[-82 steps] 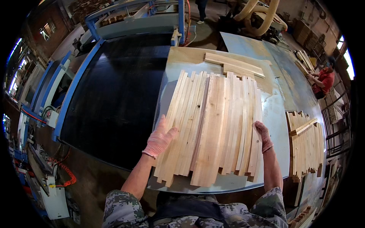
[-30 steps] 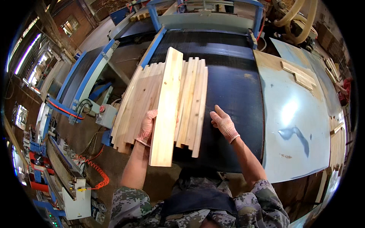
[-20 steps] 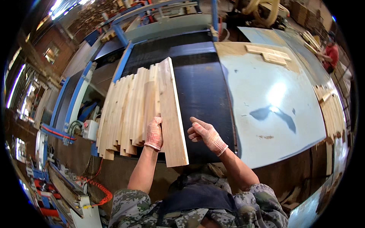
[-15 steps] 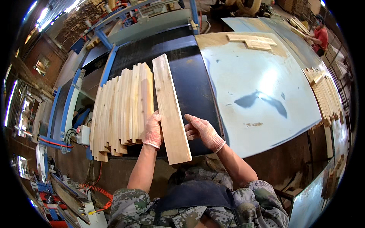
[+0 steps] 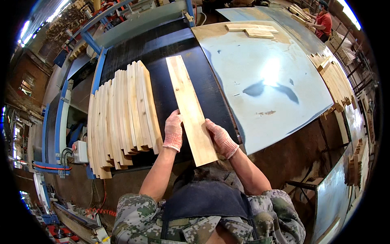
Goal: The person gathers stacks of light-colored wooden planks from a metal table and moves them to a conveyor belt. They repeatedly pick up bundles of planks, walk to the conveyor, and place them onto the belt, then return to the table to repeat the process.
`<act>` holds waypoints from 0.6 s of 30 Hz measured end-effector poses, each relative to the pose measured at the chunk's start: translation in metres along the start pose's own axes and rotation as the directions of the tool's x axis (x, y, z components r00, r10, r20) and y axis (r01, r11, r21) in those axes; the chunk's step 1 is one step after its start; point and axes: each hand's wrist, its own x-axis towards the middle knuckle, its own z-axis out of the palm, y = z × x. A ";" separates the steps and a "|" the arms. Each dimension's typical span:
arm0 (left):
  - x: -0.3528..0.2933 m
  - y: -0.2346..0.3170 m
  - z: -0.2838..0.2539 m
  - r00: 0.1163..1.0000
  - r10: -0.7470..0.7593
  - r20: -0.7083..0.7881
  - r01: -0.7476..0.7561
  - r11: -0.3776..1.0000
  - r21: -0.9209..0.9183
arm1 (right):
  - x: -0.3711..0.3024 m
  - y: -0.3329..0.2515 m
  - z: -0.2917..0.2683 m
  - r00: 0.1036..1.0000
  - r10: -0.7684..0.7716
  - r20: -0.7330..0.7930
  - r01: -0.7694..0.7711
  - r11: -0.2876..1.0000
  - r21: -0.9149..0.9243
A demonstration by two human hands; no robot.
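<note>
A long, pale wooden board [image 5: 191, 112] is held up in front of me, its far end tipped slightly left. My left hand [image 5: 174, 131], in a pinkish-white knit glove, grips its left edge. On the opposite edge, my right hand [image 5: 221, 139] in a matching glove is closed with the thumb on the board's face; its other fingers are mostly hidden. To the left, several similar boards [image 5: 124, 110] stand side by side in a row on the black conveyor belt [image 5: 203, 81], with uneven near ends.
Right of the belt is a pale metal-topped table [image 5: 260, 110] with a few boards [image 5: 252, 29] at its far edge. More boards [image 5: 335, 81] are stacked far right. A blue frame [image 5: 61, 118] with a control box [image 5: 80, 151] stands left. A person in red [image 5: 323, 22] works at the back right.
My right hand has closed on the board's right edge, where before it was apart from it. The view has shifted, and the board now stands farther from the row on the left.
</note>
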 end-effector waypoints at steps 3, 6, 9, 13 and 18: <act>0.006 0.004 -0.014 1.000 -0.004 0.020 0.005 1.000 -0.024 | 0.009 0.016 0.013 1.000 -0.021 0.009 0.021 1.000 -0.002; 0.008 0.014 -0.025 0.990 -0.095 0.107 0.110 0.983 -0.145 | 0.006 0.022 0.036 0.997 -0.069 -0.040 0.067 0.997 -0.046; 0.002 0.025 -0.028 0.965 -0.158 0.210 0.204 0.954 -0.221 | -0.003 0.031 0.050 0.983 -0.160 -0.084 0.150 0.982 -0.114; -0.004 0.021 -0.023 0.931 -0.182 0.317 0.272 0.924 -0.269 | -0.029 0.035 0.066 0.952 -0.300 -0.065 0.284 0.941 -0.184; -0.026 0.014 0.002 0.861 -0.192 0.471 0.327 0.918 -0.225 | -0.066 0.056 0.052 0.881 -0.456 -0.129 0.414 0.873 -0.259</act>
